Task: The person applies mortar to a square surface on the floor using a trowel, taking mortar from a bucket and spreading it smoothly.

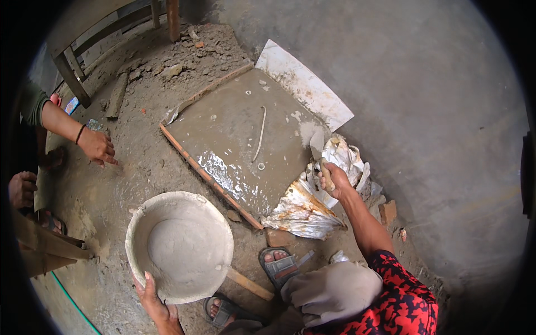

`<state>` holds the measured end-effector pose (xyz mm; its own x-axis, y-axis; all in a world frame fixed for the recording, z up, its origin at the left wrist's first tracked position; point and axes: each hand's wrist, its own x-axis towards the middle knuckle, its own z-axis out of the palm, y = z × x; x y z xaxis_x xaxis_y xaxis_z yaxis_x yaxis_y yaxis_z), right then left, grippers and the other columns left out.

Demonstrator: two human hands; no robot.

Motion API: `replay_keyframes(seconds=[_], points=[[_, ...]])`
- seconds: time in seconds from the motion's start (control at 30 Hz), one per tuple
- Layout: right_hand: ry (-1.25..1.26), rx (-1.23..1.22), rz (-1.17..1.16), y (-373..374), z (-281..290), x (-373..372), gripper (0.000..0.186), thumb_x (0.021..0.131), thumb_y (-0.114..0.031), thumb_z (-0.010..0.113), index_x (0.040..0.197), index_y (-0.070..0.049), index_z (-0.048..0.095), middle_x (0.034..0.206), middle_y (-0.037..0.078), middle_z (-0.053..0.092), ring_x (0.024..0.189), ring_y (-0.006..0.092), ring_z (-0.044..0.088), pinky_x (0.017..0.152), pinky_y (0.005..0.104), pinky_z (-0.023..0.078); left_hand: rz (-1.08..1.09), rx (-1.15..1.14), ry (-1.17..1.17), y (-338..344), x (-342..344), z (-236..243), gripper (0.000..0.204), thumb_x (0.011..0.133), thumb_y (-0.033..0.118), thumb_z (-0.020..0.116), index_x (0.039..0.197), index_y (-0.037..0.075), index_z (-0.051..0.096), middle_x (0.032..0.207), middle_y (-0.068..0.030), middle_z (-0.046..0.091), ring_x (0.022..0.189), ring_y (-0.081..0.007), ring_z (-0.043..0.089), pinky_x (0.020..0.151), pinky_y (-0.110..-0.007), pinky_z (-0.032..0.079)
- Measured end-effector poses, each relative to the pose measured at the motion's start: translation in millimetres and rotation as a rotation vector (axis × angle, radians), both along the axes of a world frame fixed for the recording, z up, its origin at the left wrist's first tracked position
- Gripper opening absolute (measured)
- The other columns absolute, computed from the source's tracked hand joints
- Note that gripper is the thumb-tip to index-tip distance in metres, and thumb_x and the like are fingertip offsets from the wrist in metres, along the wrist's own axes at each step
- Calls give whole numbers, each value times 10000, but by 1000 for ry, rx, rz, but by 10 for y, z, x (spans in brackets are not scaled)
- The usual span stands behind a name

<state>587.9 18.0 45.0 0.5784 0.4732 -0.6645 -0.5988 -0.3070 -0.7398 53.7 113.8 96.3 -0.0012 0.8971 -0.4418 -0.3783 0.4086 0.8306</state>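
My left hand (pixel 153 298) grips the rim of a cement-crusted round tub (pixel 178 234) with pale grey powder in it. In my right hand (pixel 336 183) is the handle of a trowel (pixel 316 146), its blade at the right edge of a wet cement slab (pixel 229 134). The slab lies inside a form edged with reddish strips (pixel 195 173), with a thin pale cord (pixel 261 125) and small rings on it. Crumpled, stained white sacks (pixel 298 212) lie beside the trowel. A white board (pixel 304 92) borders the slab's upper right side.
A co-worker's hands (pixel 97 148) and sandalled feet are at the left. A wooden bench (pixel 78 33) stands upper left, rubble (pixel 176 70) near it, timber (pixel 50 245) lower left, a green hose (pixel 75 304), a brick (pixel 388 212) at right, and a stick (pixel 251 285) by my feet.
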Motion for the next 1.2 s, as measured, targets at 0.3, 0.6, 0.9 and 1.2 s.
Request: replay_keyframes(seconds=[0.3, 0.6, 0.9, 1.2], points=[[-17, -7, 69, 10, -80, -258, 183, 1005, -237, 415, 1147, -129, 457, 752, 47, 531, 524, 125, 480, 423, 279, 434, 21, -15, -50, 9, -11, 40, 572, 925, 173, 614, 1431, 25, 393, 1346, -159, 505, 1203, -295, 512, 1033, -430, 414], [-43, -66, 165, -206, 155, -877, 303, 1006, -249, 430, 1294, -156, 426, 781, 36, 521, 520, 118, 477, 418, 277, 437, 2, -13, -28, 13, -33, 12, 564, 947, 199, 593, 1444, 38, 382, 1353, -144, 509, 1215, -282, 510, 1028, -421, 415], [23, -4, 163, -133, 120, -880, 308, 1002, -254, 452, 1292, -153, 430, 749, 44, 529, 503, 128, 472, 411, 276, 431, 21, -25, -12, -6, -12, 46, 559, 927, 156, 608, 1430, 30, 398, 1331, -162, 516, 1180, -289, 526, 1021, -424, 424], [77, 37, 239, -136, 201, -708, 327, 1007, -278, 464, 1315, -167, 450, 762, 54, 544, 502, 127, 478, 403, 261, 418, 14, 23, -45, -21, -27, 19, 544, 926, 165, 608, 1416, 36, 412, 1311, -158, 527, 1169, -285, 534, 1006, -422, 440]])
